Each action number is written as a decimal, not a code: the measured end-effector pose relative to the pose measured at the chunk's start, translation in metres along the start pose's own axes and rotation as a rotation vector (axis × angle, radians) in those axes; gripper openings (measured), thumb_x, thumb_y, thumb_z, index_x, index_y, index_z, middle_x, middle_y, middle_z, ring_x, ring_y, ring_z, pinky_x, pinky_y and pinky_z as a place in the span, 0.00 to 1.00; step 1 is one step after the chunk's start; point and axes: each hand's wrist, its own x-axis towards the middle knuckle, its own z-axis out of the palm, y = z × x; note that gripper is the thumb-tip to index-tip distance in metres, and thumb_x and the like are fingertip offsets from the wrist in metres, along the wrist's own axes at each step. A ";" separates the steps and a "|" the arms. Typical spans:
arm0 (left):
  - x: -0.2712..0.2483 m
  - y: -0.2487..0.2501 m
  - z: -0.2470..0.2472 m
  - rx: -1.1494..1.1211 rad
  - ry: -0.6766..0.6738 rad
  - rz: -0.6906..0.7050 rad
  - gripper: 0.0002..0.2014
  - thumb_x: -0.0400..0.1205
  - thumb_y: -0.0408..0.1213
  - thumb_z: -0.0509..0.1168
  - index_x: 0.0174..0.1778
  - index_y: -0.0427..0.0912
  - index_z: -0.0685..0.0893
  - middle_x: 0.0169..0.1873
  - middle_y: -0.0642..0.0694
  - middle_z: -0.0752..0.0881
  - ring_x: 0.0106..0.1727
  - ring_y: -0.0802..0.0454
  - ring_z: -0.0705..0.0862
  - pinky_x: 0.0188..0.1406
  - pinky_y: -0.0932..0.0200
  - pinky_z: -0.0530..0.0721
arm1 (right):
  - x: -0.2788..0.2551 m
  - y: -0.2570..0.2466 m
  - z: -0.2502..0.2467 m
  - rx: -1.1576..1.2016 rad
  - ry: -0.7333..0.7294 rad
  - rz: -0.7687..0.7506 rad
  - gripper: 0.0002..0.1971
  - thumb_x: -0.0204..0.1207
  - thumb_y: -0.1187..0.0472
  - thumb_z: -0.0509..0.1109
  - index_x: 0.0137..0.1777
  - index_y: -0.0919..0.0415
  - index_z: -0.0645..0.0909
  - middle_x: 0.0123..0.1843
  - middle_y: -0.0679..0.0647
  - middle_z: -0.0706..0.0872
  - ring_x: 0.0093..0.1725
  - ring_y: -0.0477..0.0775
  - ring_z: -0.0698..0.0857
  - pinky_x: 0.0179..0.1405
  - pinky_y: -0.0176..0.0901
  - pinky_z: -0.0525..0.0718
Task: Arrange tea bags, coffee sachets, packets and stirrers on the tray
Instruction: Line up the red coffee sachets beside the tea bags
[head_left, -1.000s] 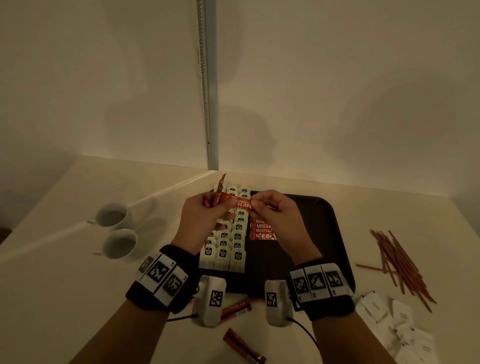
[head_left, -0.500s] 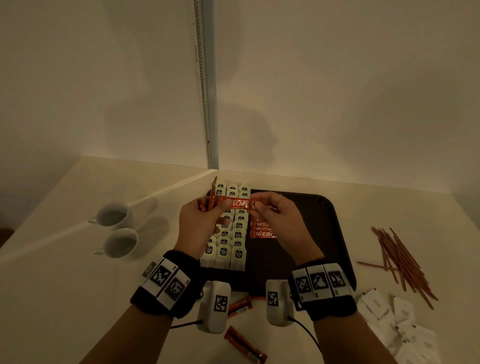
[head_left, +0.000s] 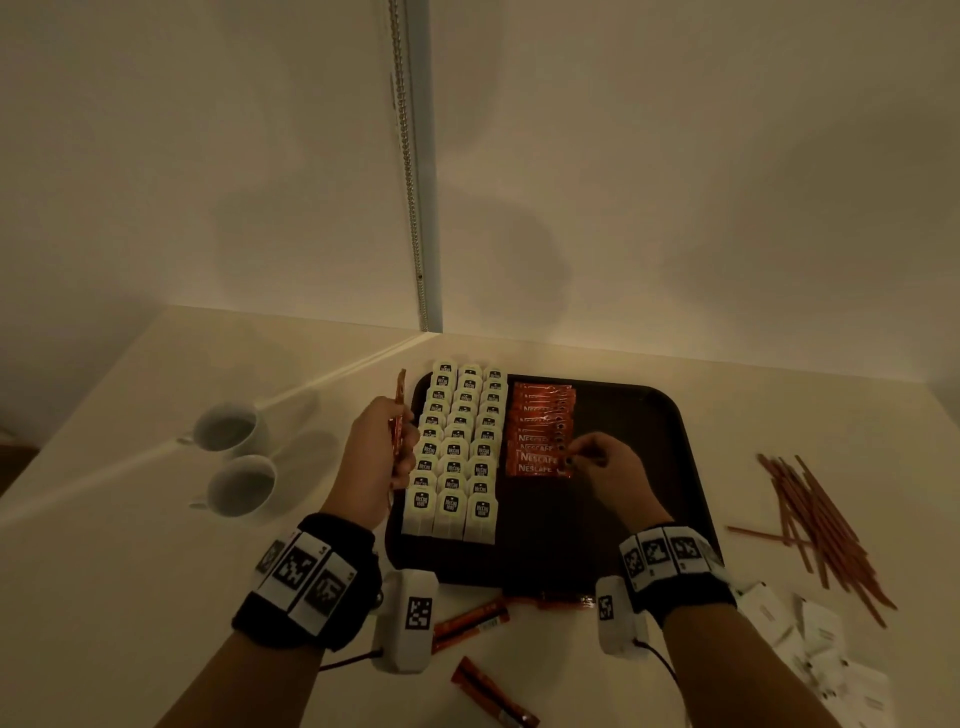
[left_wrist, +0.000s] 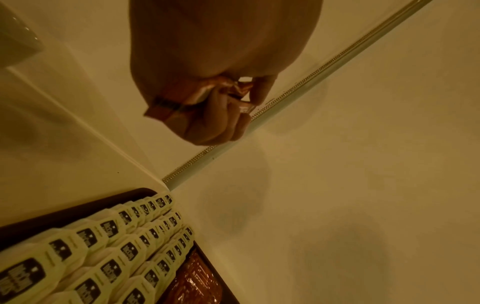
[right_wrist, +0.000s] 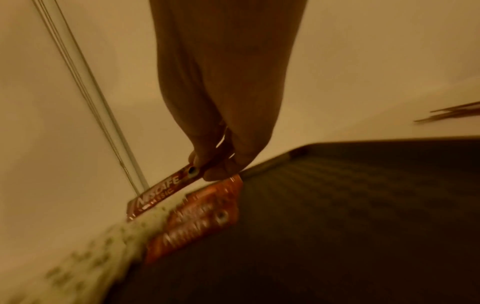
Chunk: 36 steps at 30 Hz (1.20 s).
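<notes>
We observe the right hand (head_left: 605, 467) pinching one coffee sachet (right_wrist: 166, 190) over the tray (head_left: 639, 415); the left hand (head_left: 376, 452) grips spare sachets (head_left: 399, 410) beside the tea bags (head_left: 457, 452).

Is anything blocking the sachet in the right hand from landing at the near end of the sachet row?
Nothing visible. The right hand pinches the sachet just over the row's near end, and the tray beyond is bare.

Two white cups (head_left: 236, 457) stand side by side on the pale bench (head_left: 130, 571), left of the left grip.
</notes>
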 end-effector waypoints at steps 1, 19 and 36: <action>0.001 0.001 0.000 0.007 -0.003 -0.001 0.10 0.82 0.38 0.51 0.35 0.43 0.72 0.18 0.52 0.70 0.14 0.58 0.62 0.12 0.72 0.56 | 0.003 0.008 0.002 -0.009 -0.024 0.036 0.09 0.78 0.68 0.66 0.45 0.51 0.79 0.54 0.50 0.83 0.53 0.47 0.83 0.42 0.32 0.78; 0.007 -0.012 -0.002 0.349 -0.047 0.169 0.08 0.80 0.30 0.67 0.54 0.44 0.85 0.34 0.46 0.81 0.20 0.61 0.72 0.15 0.71 0.68 | 0.009 0.026 0.024 -0.099 0.126 0.128 0.05 0.76 0.67 0.69 0.49 0.58 0.82 0.50 0.47 0.80 0.52 0.44 0.77 0.53 0.37 0.74; 0.015 -0.011 0.003 0.547 -0.105 0.319 0.10 0.74 0.24 0.72 0.43 0.45 0.87 0.37 0.40 0.87 0.32 0.55 0.83 0.32 0.60 0.83 | 0.004 -0.013 0.021 0.117 0.109 0.028 0.07 0.79 0.52 0.66 0.51 0.54 0.78 0.51 0.51 0.84 0.52 0.53 0.85 0.45 0.40 0.83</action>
